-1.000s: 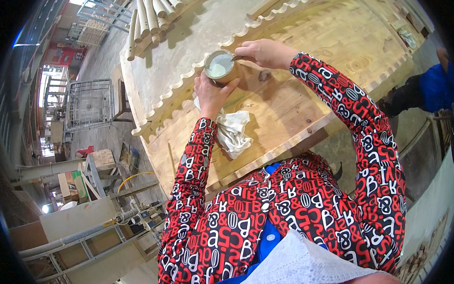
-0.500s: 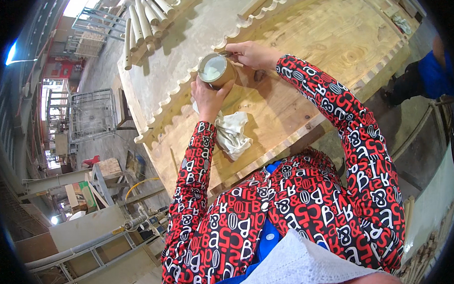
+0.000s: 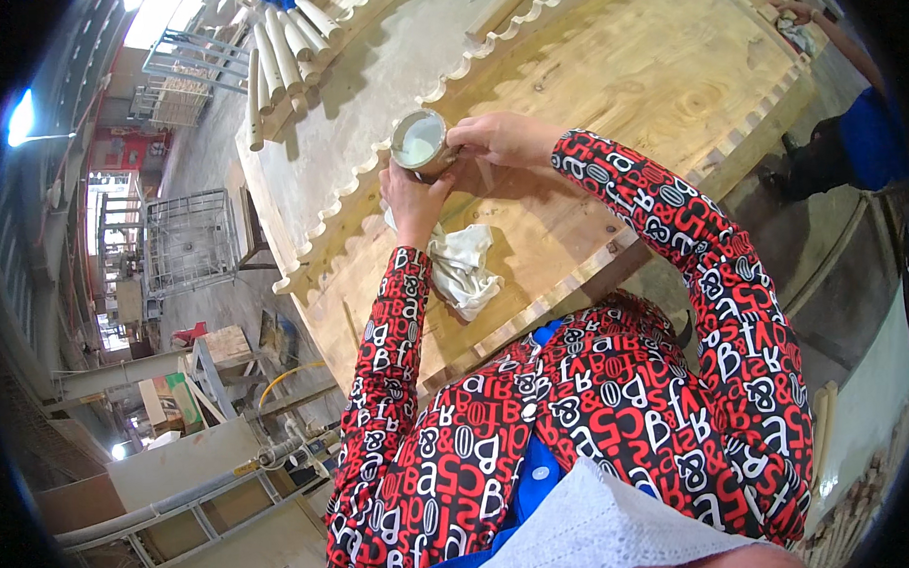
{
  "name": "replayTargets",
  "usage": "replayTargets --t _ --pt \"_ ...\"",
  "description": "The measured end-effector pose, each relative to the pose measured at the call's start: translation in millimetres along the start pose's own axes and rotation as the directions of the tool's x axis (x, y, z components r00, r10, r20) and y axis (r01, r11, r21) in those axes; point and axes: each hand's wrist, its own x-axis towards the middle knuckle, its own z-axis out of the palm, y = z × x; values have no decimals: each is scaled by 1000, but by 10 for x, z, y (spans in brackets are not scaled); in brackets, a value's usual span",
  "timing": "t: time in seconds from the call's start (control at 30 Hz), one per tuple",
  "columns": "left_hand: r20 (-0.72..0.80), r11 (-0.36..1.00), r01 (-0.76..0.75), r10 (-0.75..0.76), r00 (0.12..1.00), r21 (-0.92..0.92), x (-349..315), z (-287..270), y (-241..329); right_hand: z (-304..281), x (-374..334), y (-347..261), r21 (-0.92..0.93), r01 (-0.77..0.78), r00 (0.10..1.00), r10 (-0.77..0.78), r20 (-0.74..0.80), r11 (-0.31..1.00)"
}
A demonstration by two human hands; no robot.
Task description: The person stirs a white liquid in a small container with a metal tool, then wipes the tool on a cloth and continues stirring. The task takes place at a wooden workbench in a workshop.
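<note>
A round brownish cup (image 3: pixel 432 160) with pale greenish-white liquid (image 3: pixel 422 138) in it is held above the wooden panel (image 3: pixel 572 220), its open top facing me. My left hand (image 3: pixel 413 197) is wrapped round its near left side. My right hand (image 3: pixel 490 140) has its fingers closed at the cup's right rim. Whatever those fingers pinch is hidden. On the panel, just below the cup and right of my left wrist, lies a crumpled white cloth (image 3: pixel 464 271).
Scalloped wooden strips (image 3: pixel 467 58) run along the panel. Several pale round rods (image 3: pixel 281 55) lie at the far left. On the right stands a person in blue (image 3: pixel 868 139), one hand on a cloth (image 3: pixel 798 38) at the panel's far corner. Metal frames (image 3: pixel 188 243) stand on the left.
My right hand has moved down and slightly left against the cup's side. The dark thing seen in its fingers before no longer shows. The co-worker's hand has come onto the far cloth.
</note>
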Motion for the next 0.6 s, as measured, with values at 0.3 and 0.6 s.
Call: replayTargets --t 0.3,0.6 --pt "-41 1000 -23 23 999 0 -12 -4 140 -135 227 120 336 -391 910 415 2 857" --pt "-26 1000 -10 10 1000 -9 -57 -28 153 -48 51 11 542 -385 912 396 101 747"
